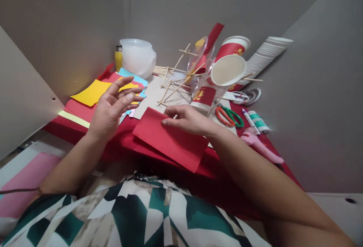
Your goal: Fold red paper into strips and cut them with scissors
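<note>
My right hand pinches the top edge of a red sheet of paper, tilted over the table's front edge. To its left, my left hand is raised with fingers spread and nothing in it. Behind that hand lie coloured papers, among them a yellow sheet and a red sheet. Just beyond my right hand stands a structure of thin wooden sticks, beside red and white paper cups with clear plastic pieces around them.
A long stack of white cups leans at the right wall. Orange and green scissors, a marker and a pink glue gun lie at the right. A translucent tub and yellow bottle stand at the back left.
</note>
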